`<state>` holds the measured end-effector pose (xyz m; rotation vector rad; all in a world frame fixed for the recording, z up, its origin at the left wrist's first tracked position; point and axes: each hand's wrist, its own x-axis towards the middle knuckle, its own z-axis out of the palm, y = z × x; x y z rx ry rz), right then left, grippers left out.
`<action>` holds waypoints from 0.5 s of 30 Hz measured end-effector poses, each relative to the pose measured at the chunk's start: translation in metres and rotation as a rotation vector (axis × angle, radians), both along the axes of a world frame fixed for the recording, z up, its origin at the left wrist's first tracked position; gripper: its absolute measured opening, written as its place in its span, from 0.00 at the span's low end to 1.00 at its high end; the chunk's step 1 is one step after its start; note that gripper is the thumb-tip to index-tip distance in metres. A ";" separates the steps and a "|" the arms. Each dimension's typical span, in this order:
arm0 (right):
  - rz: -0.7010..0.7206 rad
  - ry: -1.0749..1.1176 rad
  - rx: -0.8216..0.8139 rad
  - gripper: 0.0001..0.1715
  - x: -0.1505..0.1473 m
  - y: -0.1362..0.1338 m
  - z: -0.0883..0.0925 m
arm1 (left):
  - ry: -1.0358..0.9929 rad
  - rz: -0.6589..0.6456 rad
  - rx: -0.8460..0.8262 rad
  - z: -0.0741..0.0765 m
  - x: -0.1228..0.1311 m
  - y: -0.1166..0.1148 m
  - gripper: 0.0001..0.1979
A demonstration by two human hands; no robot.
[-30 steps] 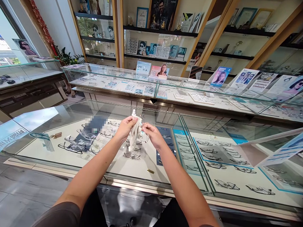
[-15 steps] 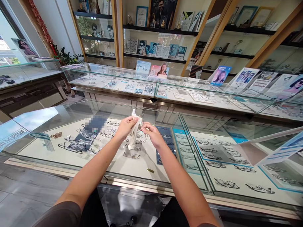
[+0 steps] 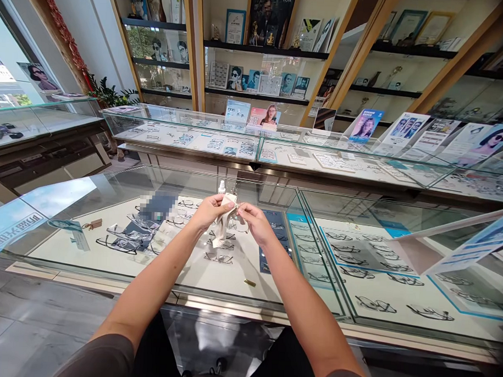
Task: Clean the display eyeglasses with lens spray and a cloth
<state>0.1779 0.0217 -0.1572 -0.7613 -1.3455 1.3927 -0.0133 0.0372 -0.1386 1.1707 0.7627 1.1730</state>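
Both my hands are raised over a glass display counter [image 3: 111, 189]. My left hand [image 3: 209, 210] is closed on a pale cloth [image 3: 222, 228] that hangs down from its fingers. My right hand [image 3: 253, 221] pinches a thin-framed pair of glasses [image 3: 238, 225] right beside the cloth; cloth and glasses touch between the two hands. A small white bottle [image 3: 222, 186] stands on the glass just beyond my left hand.
Inside the counter lie several pairs of glasses on white and blue trays [image 3: 356, 258]. A second glass counter [image 3: 253, 144] runs behind, with leaflets standing on it. Wall shelves [image 3: 264, 51] hold framed pictures. A tilted sign [image 3: 472, 245] stands at right.
My hands have shifted slightly lower and closer together, the cloth bunched more over the glasses. The bottle now shows clear of my left hand.
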 end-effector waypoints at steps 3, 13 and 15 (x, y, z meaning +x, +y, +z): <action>-0.001 0.019 -0.010 0.23 0.000 0.000 0.001 | -0.023 0.021 -0.026 0.001 0.002 0.000 0.27; 0.020 0.044 -0.048 0.24 -0.001 0.000 0.000 | -0.029 -0.050 0.033 0.002 0.001 -0.001 0.29; 0.036 0.055 -0.070 0.25 -0.002 -0.002 0.000 | -0.042 -0.049 0.044 0.000 0.004 -0.001 0.29</action>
